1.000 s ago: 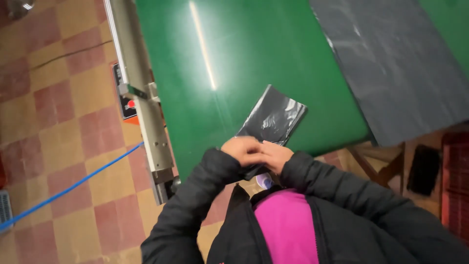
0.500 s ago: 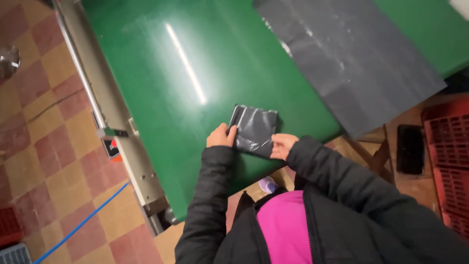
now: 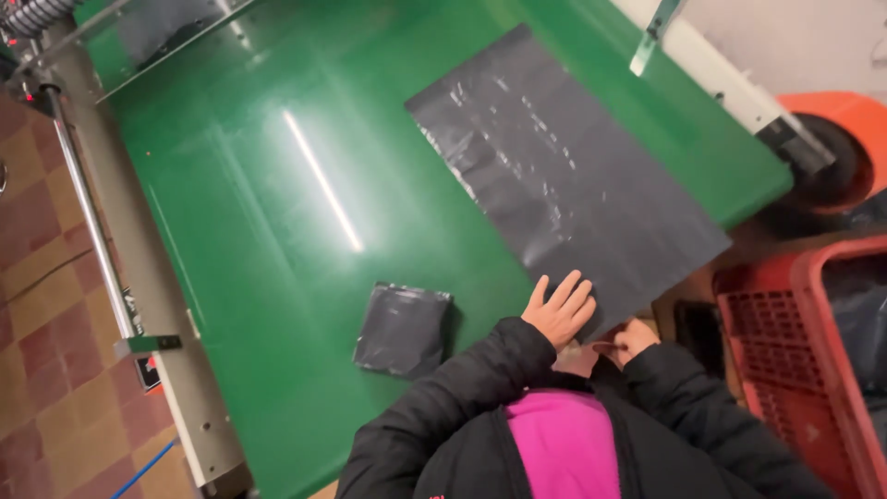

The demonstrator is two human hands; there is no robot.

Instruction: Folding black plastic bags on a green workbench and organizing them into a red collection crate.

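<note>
Grey plastic sheet (image 3: 564,176): one, flat on the green table (image 3: 259,185), long axis diagonal toward you. Your left hand (image 3: 559,310) rests spread on its near corner; your right hand (image 3: 633,340) pinches its edge. One folded packet (image 3: 404,329) lies beside.

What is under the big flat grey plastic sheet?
The big grey sheet lies flat on the green table, its near corner hanging past the edge by the left hand. Anything beneath it stays hidden.

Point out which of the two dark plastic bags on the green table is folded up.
The small folded bag, a compact square near the table's front edge. The other bag lies spread flat and long, with the left hand resting on its near corner.
</note>
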